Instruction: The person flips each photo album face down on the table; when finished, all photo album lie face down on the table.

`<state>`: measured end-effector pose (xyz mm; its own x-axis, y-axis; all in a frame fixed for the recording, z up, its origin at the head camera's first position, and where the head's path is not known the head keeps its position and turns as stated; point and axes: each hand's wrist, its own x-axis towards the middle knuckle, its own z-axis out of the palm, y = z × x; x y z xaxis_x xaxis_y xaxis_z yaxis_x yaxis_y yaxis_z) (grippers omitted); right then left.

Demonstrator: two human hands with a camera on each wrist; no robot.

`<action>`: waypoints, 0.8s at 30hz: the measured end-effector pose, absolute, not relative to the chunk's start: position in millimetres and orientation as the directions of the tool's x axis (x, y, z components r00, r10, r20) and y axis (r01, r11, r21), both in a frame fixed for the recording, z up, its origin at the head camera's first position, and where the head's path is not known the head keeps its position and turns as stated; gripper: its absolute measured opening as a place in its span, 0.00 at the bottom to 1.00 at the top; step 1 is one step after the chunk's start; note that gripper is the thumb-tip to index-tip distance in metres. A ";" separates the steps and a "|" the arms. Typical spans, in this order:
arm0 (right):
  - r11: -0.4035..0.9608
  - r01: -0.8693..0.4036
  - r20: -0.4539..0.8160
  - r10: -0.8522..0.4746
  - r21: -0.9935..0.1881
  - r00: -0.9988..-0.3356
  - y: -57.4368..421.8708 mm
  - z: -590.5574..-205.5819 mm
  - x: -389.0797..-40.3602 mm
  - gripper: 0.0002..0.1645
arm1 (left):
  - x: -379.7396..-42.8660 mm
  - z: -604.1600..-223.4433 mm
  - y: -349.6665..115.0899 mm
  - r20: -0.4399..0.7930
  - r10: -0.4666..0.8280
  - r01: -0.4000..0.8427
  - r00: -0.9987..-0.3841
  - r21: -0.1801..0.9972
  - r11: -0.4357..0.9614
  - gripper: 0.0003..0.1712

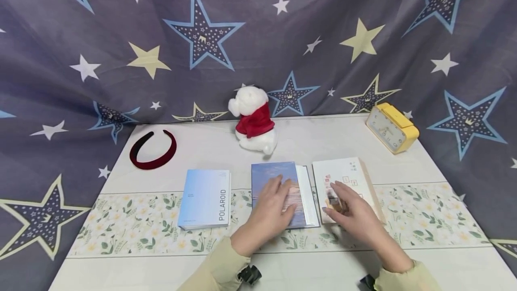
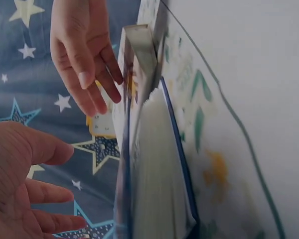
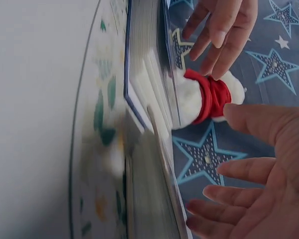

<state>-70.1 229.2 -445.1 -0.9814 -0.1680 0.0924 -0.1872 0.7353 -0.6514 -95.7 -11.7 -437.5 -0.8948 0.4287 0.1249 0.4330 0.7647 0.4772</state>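
Observation:
In the head view my left hand [image 1: 271, 208] is over an album with a blue sea-and-sky cover [image 1: 266, 174]. Pale page edges [image 1: 308, 196] show along its right side. The left wrist view has that hand's fingers loosely extended, apart from the cover and holding nothing. My right hand [image 1: 355, 214] hovers over a white book [image 1: 335, 169] with small printed squares and a picture on its cover. Its fingers are relaxed and grip nothing; in the right wrist view the lower fingertips [image 3: 197, 224] are close to the cover, and I cannot tell whether they touch.
Left of the blue album lies a light-blue POLAROID album [image 1: 206, 196]. Farther back are a dark red headband [image 1: 155, 163], a white plush toy in a red top [image 1: 254, 120] and a yellow clock [image 1: 392, 128]. A star-patterned curtain [image 1: 258, 26] hangs behind the table.

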 end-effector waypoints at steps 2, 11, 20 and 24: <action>0.709 -0.194 0.084 -0.188 -0.678 -0.979 224.7 -447.1 -71.4 0.40 | -94.6 -440.9 -16.4 0.129 0.422 0.429 -0.897 0.474 0.769 0.37; 0.593 -0.150 0.000 -0.246 -0.791 -0.969 209.1 -454.0 -78.1 0.43 | -89.2 -451.2 -31.8 0.148 0.379 0.405 -0.913 0.428 0.808 0.40; 0.572 -0.129 -0.031 -0.262 -0.810 -0.965 193.9 -453.5 -81.6 0.42 | -86.1 -458.7 -39.3 0.122 0.349 0.366 -0.929 0.442 0.819 0.44; 0.603 -0.145 -0.033 -0.275 -0.784 -0.961 189.5 -452.5 -82.3 0.42 | -85.7 -461.4 -40.2 0.105 0.358 0.366 -0.928 0.443 0.818 0.43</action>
<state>-82.3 189.5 -452.5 -0.9608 -0.2753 -0.0335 -0.1454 0.6030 -0.7844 -85.7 -40.2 -461.4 -0.9276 0.3584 0.1053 0.3664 0.8182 0.4431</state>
